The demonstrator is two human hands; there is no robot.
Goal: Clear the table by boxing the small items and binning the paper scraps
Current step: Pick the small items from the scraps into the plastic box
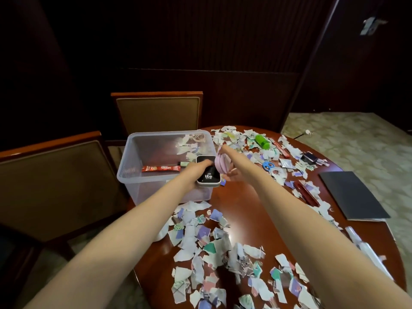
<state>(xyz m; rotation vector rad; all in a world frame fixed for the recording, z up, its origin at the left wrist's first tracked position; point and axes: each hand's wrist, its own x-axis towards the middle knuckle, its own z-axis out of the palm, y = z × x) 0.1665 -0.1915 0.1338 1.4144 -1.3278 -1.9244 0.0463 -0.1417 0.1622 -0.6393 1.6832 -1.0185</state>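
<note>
Scraps of paper (214, 248) lie all over our round brown table (240, 204), near us and far from us. Our left hand (196, 169) has its fingers curled round a little black and white gadget (208, 175) and holds it over the right side of the clear box (124, 166). Our right hand (229, 169) is just beside it, with fingers wrapped round a pink round thing (219, 164), and the two things almost touch. We cannot tell what the pink thing is. The box sits at the left edge of the table. In it we see a red stick packet (161, 168), a small green thing (184, 163) and a pale cord (199, 137) in the far corner. Farther right, among the scraps, lie a green bottle (262, 141), blue scissors (268, 165), a red pen (306, 195) and a dark notebook (353, 195). One chair (158, 112) stands behind the box and another chair (51, 184) to its left
</note>
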